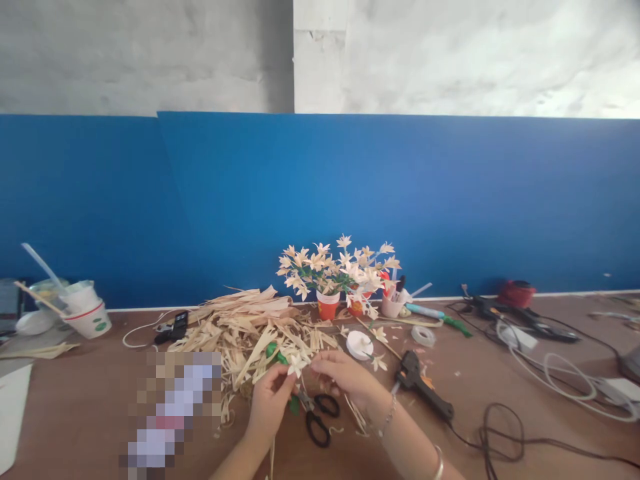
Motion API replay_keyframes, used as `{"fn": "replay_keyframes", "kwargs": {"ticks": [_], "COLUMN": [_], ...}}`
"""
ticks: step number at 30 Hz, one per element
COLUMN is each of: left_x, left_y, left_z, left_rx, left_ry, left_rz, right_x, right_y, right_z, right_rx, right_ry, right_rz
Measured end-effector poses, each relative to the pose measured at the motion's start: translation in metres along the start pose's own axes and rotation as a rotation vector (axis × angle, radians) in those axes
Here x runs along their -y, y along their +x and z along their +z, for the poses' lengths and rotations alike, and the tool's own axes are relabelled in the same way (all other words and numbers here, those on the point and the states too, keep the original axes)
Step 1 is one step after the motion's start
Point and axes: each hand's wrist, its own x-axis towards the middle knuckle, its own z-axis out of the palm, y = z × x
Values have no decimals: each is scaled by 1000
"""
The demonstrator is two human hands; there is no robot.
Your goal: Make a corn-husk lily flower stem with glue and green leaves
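Note:
My left hand (270,403) pinches a small cream artificial flower (297,365) with pointed petals between thumb and forefinger. Right beside its petals is my right hand (343,375), fingers curled and closed; what they hold, if anything, I cannot make out. Below both hands lie scissors (317,430) with black handles, their blades partly hidden. A heap of dry, pale husk strips (250,327) spreads behind my left hand. Something green (277,353) shows among the strips. Loose flowers (379,363) lie beyond my right wrist, near a white round lid or dish (359,345).
A black glue gun (425,387) lies right of my right forearm, its cord trailing right. Finished flowers (345,267) stand in red paper cups (328,307) by the blue partition (350,187). White cables (555,387) lie at right; a paper cup (90,320) stands left.

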Motion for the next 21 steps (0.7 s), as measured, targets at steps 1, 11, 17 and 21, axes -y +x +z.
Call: {"fn": "replay_keyframes", "kwargs": {"ticks": [1, 11, 17, 21], "left_x": [0, 1, 4, 4], "left_y": [0, -2, 0, 1], "left_z": [0, 0, 0, 1], "left_rx": [-26, -28, 8, 22], "left_ry": [14, 62, 8, -39], "left_rz": [11, 78, 58, 32], "right_x": [0, -5, -13, -18], "right_y": [-1, -1, 3, 6], "right_z": [1, 22, 27, 26], "right_rx": [55, 51, -123, -123], "right_ry": [26, 156, -39, -61], "right_rz": [31, 49, -6, -54]}}
